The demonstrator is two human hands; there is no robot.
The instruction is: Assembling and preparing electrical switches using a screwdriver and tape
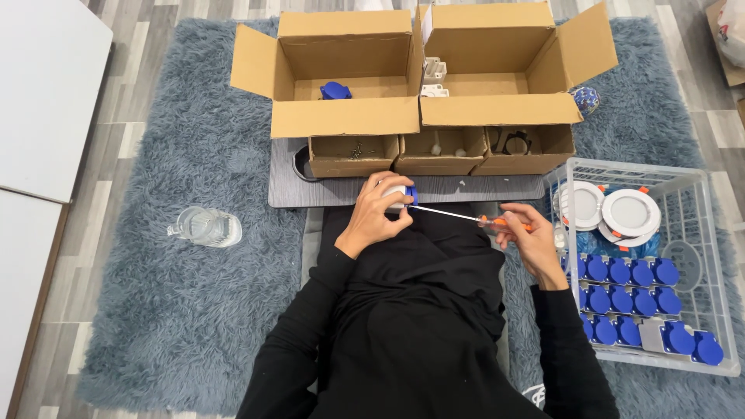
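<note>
the person sits on a grey shag rug in black clothing, legs under a low dark lap desk. the left hand holds a white and blue socket part over the lap, at the near edge of the desk; its fingers curl tight around the part, thumb pressed on the near side. the right hand grips the orange handle of a screwdriver, fingers closed around the handle. the shaft runs level and leftward, and its tip meets the blue side of the held part.

to the right, touching the rug, a white wire basket holds rows of blue socket covers and, at its far end, round white downlights with orange clips. to the left, well apart from the hands, a clear plastic bottle lies on its side on the rug.

on the desk, three small open cardboard trays stand side by side; their contents are too small to identify. behind them stand two large open cardboard boxes: the left box contains one blue part, the right box contains white parts.
</note>
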